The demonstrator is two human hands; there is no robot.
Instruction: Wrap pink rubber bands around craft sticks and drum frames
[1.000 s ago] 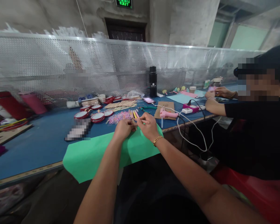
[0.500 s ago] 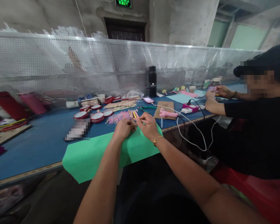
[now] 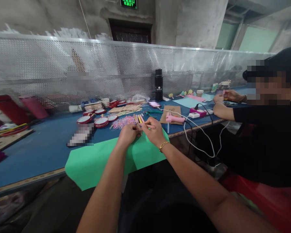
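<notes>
My left hand (image 3: 128, 135) is closed, its fingertips pinching a flat wooden craft stick (image 3: 136, 118) that points away from me. Pen-like in my right hand (image 3: 156, 132) is a pale pink marker (image 3: 150, 127), its front end close to the stick. Both hands are above a green sheet (image 3: 97, 158) draped over the table's front edge. Just beyond the fingers lie a yellow marker (image 3: 140, 119) and a few others beside it. A heap of small pastel rubber bands (image 3: 123, 122) spreads left of them.
Small red-rimmed drums (image 3: 101, 122) and a pile of craft sticks (image 3: 126, 108) lie behind. A black bottle (image 3: 158, 85) stands by the mesh divider. To the right are a pink glue gun (image 3: 174, 118), white cables (image 3: 201, 148) and a co-worker in black (image 3: 264, 129).
</notes>
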